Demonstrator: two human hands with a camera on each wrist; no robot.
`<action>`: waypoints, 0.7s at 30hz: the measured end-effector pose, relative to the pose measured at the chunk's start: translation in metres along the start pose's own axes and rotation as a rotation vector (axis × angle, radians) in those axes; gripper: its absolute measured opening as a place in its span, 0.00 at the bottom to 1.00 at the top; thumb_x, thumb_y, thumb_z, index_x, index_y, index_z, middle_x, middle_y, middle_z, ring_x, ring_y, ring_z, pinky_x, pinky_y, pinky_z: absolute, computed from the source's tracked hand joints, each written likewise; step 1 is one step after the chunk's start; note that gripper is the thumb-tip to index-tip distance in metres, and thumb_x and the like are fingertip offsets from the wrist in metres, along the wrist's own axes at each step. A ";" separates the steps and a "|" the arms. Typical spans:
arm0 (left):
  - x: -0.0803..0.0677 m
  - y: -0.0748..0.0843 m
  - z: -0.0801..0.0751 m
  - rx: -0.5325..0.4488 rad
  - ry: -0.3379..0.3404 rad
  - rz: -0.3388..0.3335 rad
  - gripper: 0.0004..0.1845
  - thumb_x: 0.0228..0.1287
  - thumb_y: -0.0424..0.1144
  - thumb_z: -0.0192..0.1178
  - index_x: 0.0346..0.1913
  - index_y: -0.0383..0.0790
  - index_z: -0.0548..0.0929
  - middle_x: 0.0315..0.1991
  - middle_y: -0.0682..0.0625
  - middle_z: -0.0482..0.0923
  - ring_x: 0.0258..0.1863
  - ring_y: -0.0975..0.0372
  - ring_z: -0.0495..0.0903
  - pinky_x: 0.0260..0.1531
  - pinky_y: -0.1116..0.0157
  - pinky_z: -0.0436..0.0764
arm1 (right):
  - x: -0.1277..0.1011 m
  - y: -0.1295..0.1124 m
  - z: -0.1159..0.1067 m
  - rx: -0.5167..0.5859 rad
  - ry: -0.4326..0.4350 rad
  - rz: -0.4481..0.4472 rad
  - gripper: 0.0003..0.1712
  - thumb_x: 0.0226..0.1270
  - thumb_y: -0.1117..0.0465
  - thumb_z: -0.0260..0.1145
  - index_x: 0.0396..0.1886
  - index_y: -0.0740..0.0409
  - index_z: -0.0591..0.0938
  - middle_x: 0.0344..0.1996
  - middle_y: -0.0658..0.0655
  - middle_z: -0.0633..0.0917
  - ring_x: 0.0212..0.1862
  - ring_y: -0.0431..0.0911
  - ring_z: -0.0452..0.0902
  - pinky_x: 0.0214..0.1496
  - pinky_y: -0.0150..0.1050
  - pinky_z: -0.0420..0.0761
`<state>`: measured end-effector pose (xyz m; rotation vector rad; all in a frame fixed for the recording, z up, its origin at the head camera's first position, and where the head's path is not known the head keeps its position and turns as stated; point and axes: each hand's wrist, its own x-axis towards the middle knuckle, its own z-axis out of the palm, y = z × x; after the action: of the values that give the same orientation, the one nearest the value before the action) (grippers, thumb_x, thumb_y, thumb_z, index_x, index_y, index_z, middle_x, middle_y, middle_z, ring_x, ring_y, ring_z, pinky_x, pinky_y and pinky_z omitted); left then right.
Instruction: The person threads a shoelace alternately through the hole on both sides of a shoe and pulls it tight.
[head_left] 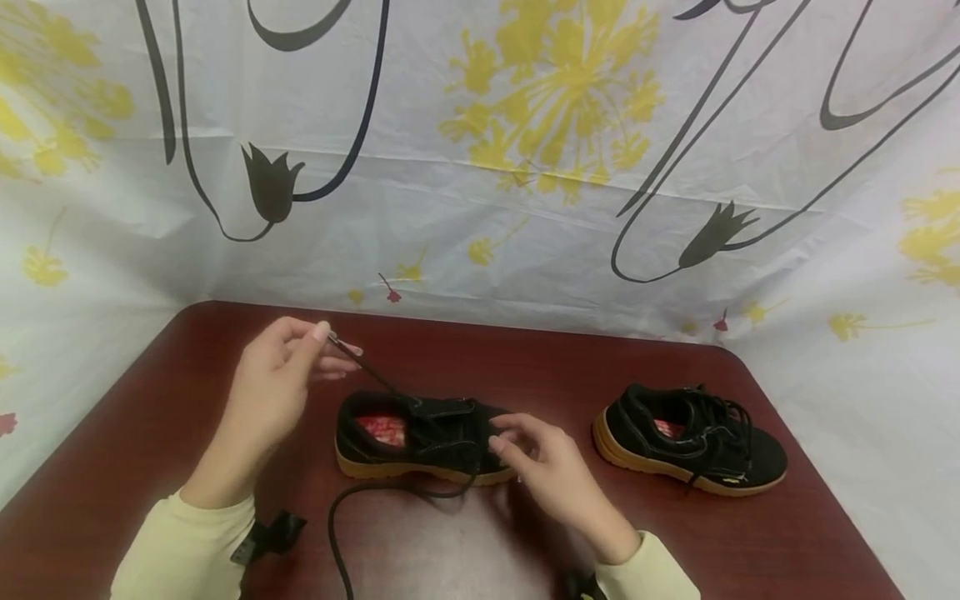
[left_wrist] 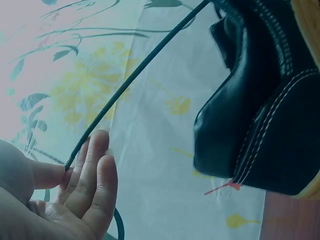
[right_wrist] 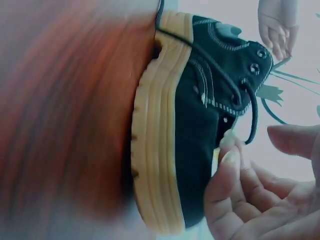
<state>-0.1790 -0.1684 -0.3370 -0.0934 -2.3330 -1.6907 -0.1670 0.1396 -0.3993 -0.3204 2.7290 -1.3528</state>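
Note:
A black shoe point(head_left: 442, 429) with a tan sole lies on the table, its toe to the right. My left hand point(head_left: 277, 375) is raised above its heel end and pinches the end of a dark shoelace point(left_wrist: 135, 75) between thumb and fingers. That lace runs taut down to the shoe's eyelet area. At the toe end, my right hand point(head_left: 551, 471) has its fingertips against or very near the shoe's front. Its thumb point(right_wrist: 292, 140) stands apart from the fingers, and a small lace loop point(right_wrist: 254, 115) passes close to the fingertips.
A matching black shoe point(head_left: 768, 450), laced, sits to the right on the dark red table point(head_left: 465, 342). The other lace length point(head_left: 333, 521) trails over the tabletop towards me. A patterned white sheet point(head_left: 420, 225) hangs behind and at both sides.

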 end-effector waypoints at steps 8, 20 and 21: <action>0.002 0.000 -0.018 -0.134 0.119 0.012 0.11 0.80 0.44 0.49 0.46 0.40 0.74 0.33 0.66 0.87 0.33 0.69 0.89 0.37 0.73 0.85 | 0.001 0.003 0.004 0.017 -0.094 -0.020 0.09 0.72 0.52 0.66 0.47 0.44 0.87 0.40 0.48 0.89 0.33 0.45 0.81 0.32 0.33 0.79; 0.005 -0.007 -0.026 0.286 -0.086 -0.042 0.20 0.80 0.51 0.49 0.52 0.35 0.79 0.35 0.47 0.89 0.34 0.65 0.88 0.35 0.69 0.81 | -0.008 -0.007 0.012 -0.119 0.032 -0.217 0.05 0.65 0.57 0.74 0.36 0.42 0.85 0.31 0.41 0.84 0.30 0.31 0.77 0.34 0.30 0.80; 0.005 -0.008 -0.024 0.327 -0.093 -0.036 0.19 0.79 0.50 0.50 0.51 0.36 0.80 0.35 0.46 0.89 0.34 0.64 0.88 0.35 0.67 0.80 | -0.011 -0.010 0.015 -0.145 0.041 -0.282 0.06 0.64 0.58 0.74 0.34 0.42 0.84 0.30 0.39 0.83 0.30 0.30 0.77 0.33 0.29 0.80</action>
<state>-0.1815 -0.1938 -0.3364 -0.0694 -2.6605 -1.3227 -0.1520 0.1251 -0.4006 -0.7193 2.9092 -1.2289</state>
